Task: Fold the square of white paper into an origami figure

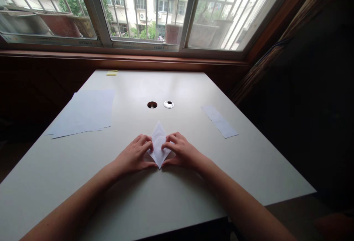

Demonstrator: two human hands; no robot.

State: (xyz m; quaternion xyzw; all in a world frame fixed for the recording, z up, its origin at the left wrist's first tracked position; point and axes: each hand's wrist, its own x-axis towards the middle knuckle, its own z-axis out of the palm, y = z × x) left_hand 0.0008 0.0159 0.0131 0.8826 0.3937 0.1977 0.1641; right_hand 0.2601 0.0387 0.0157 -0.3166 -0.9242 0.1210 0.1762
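A white folded paper piece [158,141], kite-shaped with points toward the window and toward me, lies on the pale table [171,196]. My left hand [134,156] presses its left side with bent fingers pinching the edge. My right hand [181,152] does the same on the right side. Both thumbs meet near the paper's near point.
A stack of white sheets [84,112] lies at the left. A narrow paper strip [219,121] lies at the right. A cable hole [152,104] and its round cap [168,104] sit beyond the folded paper. A yellow sticky note [111,73] lies at the far edge under the window.
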